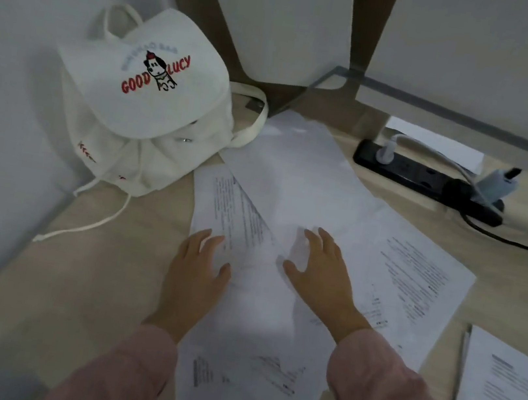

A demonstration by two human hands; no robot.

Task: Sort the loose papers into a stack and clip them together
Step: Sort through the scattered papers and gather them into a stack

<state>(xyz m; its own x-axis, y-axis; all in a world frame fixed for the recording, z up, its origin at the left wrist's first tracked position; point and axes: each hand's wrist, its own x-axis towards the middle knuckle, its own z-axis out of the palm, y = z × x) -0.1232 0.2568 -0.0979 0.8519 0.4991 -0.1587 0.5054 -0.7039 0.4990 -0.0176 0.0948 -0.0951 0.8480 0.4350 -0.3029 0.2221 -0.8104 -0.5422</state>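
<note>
Several loose white printed papers (294, 190) lie fanned and overlapping across the middle of a light wooden desk (109, 262). My left hand (198, 272) rests flat on the left side of the pile, fingers spread. My right hand (320, 270) lies on the middle sheets with its fingers spread and slightly arched. Neither hand holds a sheet. A separate printed sheet (508, 390) lies at the right edge of the view. No clip is visible.
A white drawstring backpack (140, 102) printed "GOOD LUCY" stands against the wall at the back left. A black power strip (426, 179) with plugs and cables lies at the back right. A glass-edged panel (472, 123) rises behind it.
</note>
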